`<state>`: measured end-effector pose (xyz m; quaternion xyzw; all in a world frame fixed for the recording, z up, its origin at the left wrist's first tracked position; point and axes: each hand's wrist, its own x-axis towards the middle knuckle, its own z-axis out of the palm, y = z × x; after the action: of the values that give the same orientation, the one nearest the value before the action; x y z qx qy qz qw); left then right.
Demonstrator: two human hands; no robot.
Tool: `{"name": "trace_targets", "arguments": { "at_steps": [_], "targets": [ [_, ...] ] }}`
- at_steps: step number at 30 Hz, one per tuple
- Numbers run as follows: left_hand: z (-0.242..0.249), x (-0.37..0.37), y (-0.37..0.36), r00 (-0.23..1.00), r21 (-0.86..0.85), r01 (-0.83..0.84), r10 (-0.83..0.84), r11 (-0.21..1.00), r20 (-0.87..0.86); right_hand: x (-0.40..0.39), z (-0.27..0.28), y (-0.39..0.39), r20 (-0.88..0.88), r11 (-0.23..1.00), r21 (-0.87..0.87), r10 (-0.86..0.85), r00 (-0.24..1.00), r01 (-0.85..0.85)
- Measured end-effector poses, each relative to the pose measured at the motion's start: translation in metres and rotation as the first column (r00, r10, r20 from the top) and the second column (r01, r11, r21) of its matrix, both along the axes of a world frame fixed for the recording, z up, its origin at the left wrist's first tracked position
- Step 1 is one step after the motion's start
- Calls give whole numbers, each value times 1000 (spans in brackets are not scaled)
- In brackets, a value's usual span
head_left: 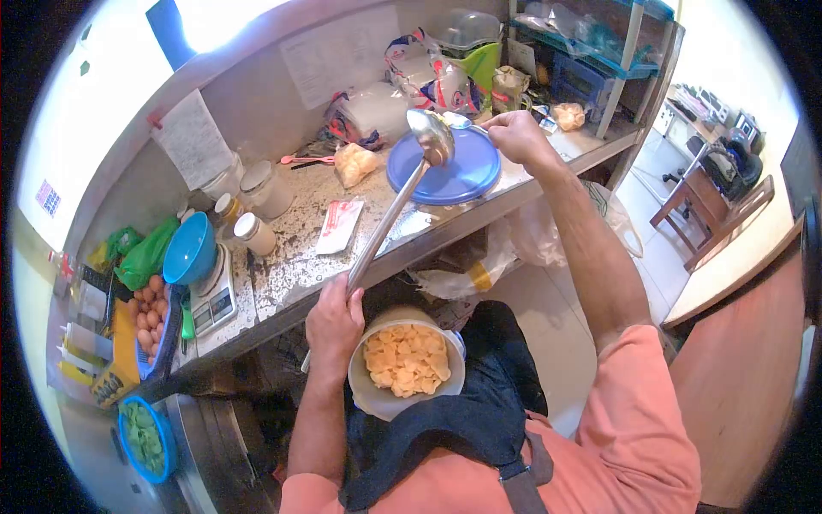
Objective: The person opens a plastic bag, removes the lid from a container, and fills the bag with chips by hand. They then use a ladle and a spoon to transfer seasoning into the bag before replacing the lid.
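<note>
Two hands are closed, left hand around one ladle, right hand around one spoon.

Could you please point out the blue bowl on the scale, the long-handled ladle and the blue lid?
Blue bowl (189, 248): head view, on its inside.
Ladle (392, 219): head view, on the middle of its handle.
Blue lid (469, 171): head view, on its flat top.

Near the scale you see a blue bowl and brown eggs; leafy greens sit lower than it.
</note>
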<state>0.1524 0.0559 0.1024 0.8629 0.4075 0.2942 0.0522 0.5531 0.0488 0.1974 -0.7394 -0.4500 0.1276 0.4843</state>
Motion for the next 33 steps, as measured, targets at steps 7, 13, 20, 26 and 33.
{"name": "trace_targets", "arguments": {
  "at_steps": [7,13,20,26,33],
  "targets": [
    [3,2,-2,998,62,-29,33,998,-56,-10,18,-7,-206,1000,-10,-17,978,15],
    [22,6,-10,989,-23,-85,82,996,-126,-12,22,-3,-222,999,35,-10,975,18],
    [26,8,-12,983,-3,-75,73,997,-170,-15,30,3,-128,999,18,-38,991,41],
    [25,11,-14,977,-11,-85,81,996,-195,-28,44,-4,-144,999,-37,-41,989,36],
    [7,-6,2,997,8,-44,44,999,-60,-7,61,-30,16,996,-86,25,1000,-23]
  ]
}}
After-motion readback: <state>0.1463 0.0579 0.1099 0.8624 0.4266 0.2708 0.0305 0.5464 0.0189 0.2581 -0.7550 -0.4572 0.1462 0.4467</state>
